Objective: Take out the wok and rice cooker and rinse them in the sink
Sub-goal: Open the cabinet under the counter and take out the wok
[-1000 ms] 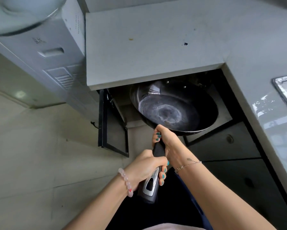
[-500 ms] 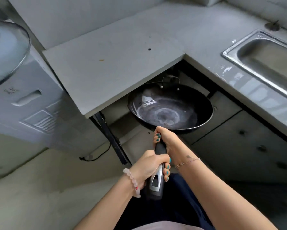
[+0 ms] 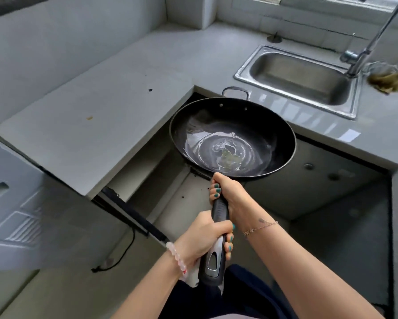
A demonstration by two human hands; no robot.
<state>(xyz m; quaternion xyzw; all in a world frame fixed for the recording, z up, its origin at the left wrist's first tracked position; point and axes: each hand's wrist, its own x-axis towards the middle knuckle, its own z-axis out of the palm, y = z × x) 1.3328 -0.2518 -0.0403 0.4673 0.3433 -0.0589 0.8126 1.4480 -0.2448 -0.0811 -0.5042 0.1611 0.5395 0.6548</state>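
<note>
our wok [image 3: 232, 137] is now out of the cabinet [image 3: 177, 199]; left hand [image 3: 202, 238] and right hand [image 3: 228, 194] both grip its handle [image 3: 220, 209], sink [image 3: 297, 81] next.

No lettering, brand or number is showing clearly enough to read, not even on the wok [image 3: 232, 134].

grey countertop [image 3: 101, 116], faucet [image 3: 376, 40], brown scrubber [image 3: 386, 79] beside it

A grey L-shaped countertop [image 3: 115, 111] meets pale walls [image 3: 66, 42], its dark cabinet door [image 3: 133, 217] open above a grey floor [image 3: 55, 295].
</note>
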